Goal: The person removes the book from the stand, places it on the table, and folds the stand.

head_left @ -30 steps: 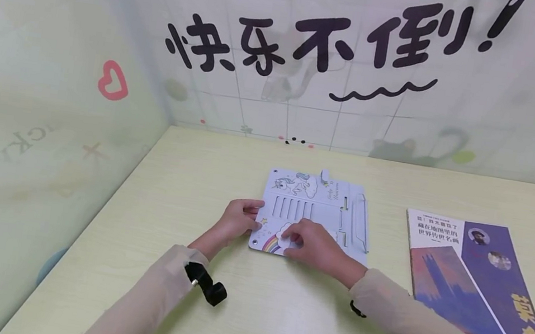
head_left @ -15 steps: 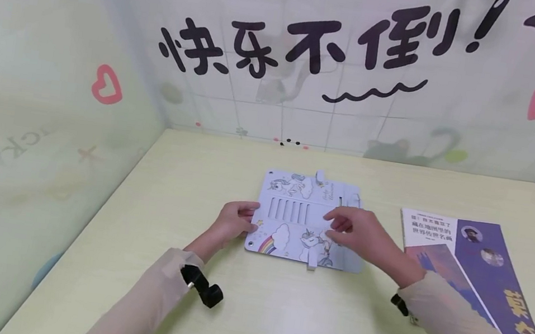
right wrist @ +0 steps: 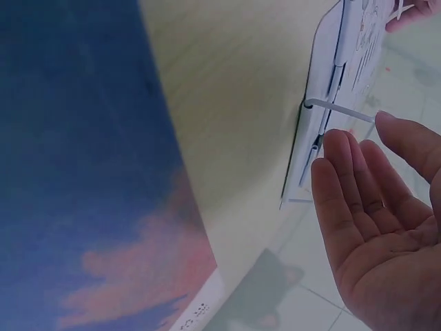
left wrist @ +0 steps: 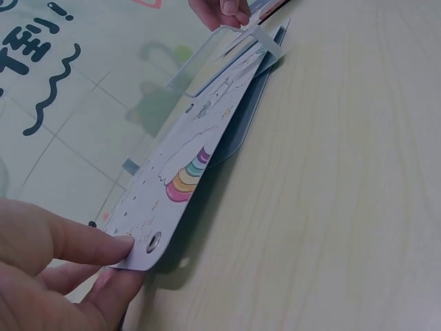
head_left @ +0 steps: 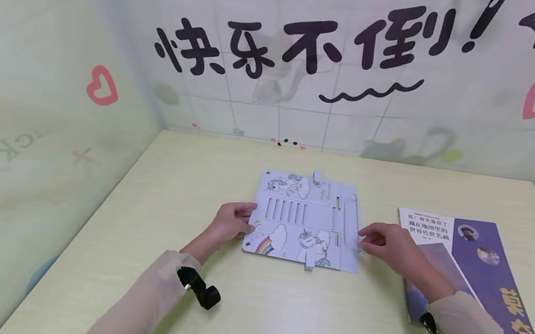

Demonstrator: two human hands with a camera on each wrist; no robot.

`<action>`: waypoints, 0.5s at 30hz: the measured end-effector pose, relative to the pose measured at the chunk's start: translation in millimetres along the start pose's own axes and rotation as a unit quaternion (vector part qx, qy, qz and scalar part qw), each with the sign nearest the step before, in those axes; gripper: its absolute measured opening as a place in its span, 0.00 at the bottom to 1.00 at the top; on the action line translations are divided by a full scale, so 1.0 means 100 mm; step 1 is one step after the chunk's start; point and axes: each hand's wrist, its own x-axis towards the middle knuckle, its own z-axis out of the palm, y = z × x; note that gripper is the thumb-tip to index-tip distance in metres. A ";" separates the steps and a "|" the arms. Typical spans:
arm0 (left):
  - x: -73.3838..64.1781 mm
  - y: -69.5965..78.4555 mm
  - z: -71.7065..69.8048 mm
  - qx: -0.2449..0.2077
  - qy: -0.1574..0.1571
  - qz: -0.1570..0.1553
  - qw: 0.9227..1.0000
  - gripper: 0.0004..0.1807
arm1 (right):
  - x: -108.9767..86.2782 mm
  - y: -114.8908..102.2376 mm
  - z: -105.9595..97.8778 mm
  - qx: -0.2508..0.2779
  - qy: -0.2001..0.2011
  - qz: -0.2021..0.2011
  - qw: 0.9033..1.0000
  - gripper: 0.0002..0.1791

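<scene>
On the desk (head_left: 239,304) the book stand (head_left: 299,216) lies flat. My right hand (head_left: 389,245) has moved from its front to its right edge, fingers relaxed, touching the thin side arm (head_left: 355,215). My left hand (head_left: 230,221) still pinches the left corner.

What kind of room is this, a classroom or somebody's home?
Probably a staged desk corner, not clearly either. A pale wooden table is walled by printed sheets with big black Chinese lettering and pink hearts. On it lie a pastel plastic unicorn book stand and a purple paperback book.
</scene>
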 end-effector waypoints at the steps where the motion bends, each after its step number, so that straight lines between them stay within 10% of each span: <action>1: 0.01 0.00 0.00 -0.001 0.001 -0.003 1.000 0.31 | 0.00 0.01 0.01 -0.001 0.002 0.002 1.000 0.10; 15: 0.01 0.00 0.01 -0.002 0.007 -0.014 1.000 0.31 | 0.07 0.01 0.05 -0.001 0.000 -0.015 1.000 0.04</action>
